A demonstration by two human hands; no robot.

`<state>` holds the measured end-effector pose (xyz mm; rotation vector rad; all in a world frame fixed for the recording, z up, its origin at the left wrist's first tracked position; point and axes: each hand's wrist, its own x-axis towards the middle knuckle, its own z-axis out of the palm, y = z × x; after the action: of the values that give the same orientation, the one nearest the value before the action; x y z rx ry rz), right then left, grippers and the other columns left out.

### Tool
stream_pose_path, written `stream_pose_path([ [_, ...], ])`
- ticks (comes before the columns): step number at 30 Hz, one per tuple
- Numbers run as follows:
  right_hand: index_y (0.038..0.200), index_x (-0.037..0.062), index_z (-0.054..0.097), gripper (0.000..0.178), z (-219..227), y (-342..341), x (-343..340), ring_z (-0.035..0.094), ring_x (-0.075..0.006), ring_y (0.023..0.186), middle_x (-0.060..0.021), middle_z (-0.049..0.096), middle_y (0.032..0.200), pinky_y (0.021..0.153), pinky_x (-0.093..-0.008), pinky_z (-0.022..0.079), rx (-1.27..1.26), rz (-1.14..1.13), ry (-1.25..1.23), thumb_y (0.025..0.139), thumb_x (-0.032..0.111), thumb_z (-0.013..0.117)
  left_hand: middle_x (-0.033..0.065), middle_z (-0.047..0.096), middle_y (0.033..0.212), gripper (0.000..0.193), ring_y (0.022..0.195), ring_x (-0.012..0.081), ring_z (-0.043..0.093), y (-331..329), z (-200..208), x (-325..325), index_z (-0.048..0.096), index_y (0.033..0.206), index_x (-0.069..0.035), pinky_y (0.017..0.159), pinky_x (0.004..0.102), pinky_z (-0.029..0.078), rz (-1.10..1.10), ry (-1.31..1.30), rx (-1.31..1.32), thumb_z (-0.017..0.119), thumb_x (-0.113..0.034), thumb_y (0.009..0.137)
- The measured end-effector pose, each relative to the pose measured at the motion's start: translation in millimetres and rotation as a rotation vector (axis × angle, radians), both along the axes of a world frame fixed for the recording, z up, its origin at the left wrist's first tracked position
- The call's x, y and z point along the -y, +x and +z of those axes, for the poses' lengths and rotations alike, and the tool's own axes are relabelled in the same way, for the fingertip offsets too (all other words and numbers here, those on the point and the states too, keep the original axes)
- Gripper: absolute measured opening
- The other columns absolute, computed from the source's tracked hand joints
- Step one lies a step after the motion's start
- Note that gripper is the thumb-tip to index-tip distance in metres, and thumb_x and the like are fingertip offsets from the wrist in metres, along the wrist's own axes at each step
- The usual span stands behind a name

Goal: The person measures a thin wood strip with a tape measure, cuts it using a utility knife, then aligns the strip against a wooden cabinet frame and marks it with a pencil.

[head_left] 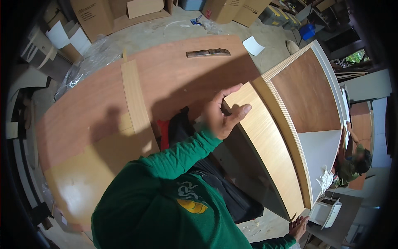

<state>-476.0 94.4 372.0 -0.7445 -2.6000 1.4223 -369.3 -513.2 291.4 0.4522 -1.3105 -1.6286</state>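
L hand has its grip clasped on the upper end of a light wood-grain board, thumb on the face, fingers over by the end edge. R hand is at the board's opp. end; partly hidden, so can't say if that grip is closed or just resting. Key relation: board lies immed. R of & below L grip, long axis running down-right to R hand, bowed by the lens; each hand has its own end, neither clearly nearer overall. Grey panel sits below L grip, along board's L edge. Cabinet carcass, w/ brown & pale panels, is R of L grip, just past the board. Plywood sheet spreads L of L grip, w/ wood strip across it; knife-like tool lies above L grip. Co-worker well apart, far R of L grip.
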Motion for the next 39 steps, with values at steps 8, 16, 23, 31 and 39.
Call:
stream_pose_path([
  [8, 0.091, 0.0019, 0.065, 0.044, 33.1, 7.4, 45.2, 0.056, -0.0127, 0.059, -0.0019, 0.057, 0.069, 0.048, -0.0281, 0.047, -0.083, 0.078, 0.406, 0.091, 0.045, 0.074, 0.0206, 0.061, 0.137, 0.047, 0.124, 0.0229, 0.059, 1.9, -10.6, 20.1, 0.056, 0.131, 0.000, 0.108, 0.0368, 0.044, -0.087, -0.087, -0.068, 0.072, -0.007, 0.087],
  [16, 0.108, 0.0068, 0.068, 0.028, 75.5, 23.8, 35.7, 0.066, -0.0129, 0.075, -0.0039, 0.070, 0.090, 0.062, -0.0269, 0.052, -0.098, 0.062, -0.197, 0.096, 0.032, 0.068, 0.0204, 0.060, 0.137, 0.062, 0.125, 0.0274, 0.054, 12.0, -10.8, 42.5, 0.055, 0.134, 0.005, 0.109, 0.0381, 0.042, -0.136, -0.356, 0.009, 0.079, -0.018, 0.082],
  [23, 0.122, 0.0061, 0.062, 0.030, 162.3, 31.3, -7.9, 0.068, -0.0180, 0.081, -0.0072, 0.070, 0.105, 0.079, -0.0352, 0.046, -0.374, -0.050, -0.015, 0.101, 0.026, 0.060, 0.0128, 0.067, 0.134, 0.089, 0.114, 0.0247, 0.058, 4.1, -17.1, 57.3, 0.060, 0.133, -0.002, 0.101, 0.0373, 0.047, -0.114, -0.539, 0.032, 0.087, -0.052, 0.065],
  [31, 0.133, 0.0098, 0.062, 0.047, 229.1, 68.2, 13.4, 0.061, -0.0284, 0.108, -0.0147, 0.064, 0.122, 0.091, -0.0420, 0.049, -0.470, 0.053, 0.189, 0.098, 0.042, 0.060, 0.0102, 0.071, 0.126, 0.084, 0.111, 0.0231, 0.058, 4.9, -15.5, 49.7, 0.059, 0.128, -0.003, 0.098, 0.0356, 0.046, -0.111, -0.499, 0.084, 0.089, -0.050, 0.064],
  [39, 0.129, 0.0020, 0.060, 0.044, 83.6, 15.8, 11.5, 0.066, -0.0157, 0.098, -0.0066, 0.069, 0.113, 0.083, -0.0305, 0.052, -0.094, 0.005, -0.240, 0.103, 0.039, 0.057, 0.0180, 0.064, 0.131, 0.095, 0.120, 0.0282, 0.059, 0.2, -19.5, 52.6, 0.057, 0.130, 0.000, 0.102, 0.0398, 0.045, -0.110, -0.376, -0.012, 0.094, -0.051, 0.059],
])
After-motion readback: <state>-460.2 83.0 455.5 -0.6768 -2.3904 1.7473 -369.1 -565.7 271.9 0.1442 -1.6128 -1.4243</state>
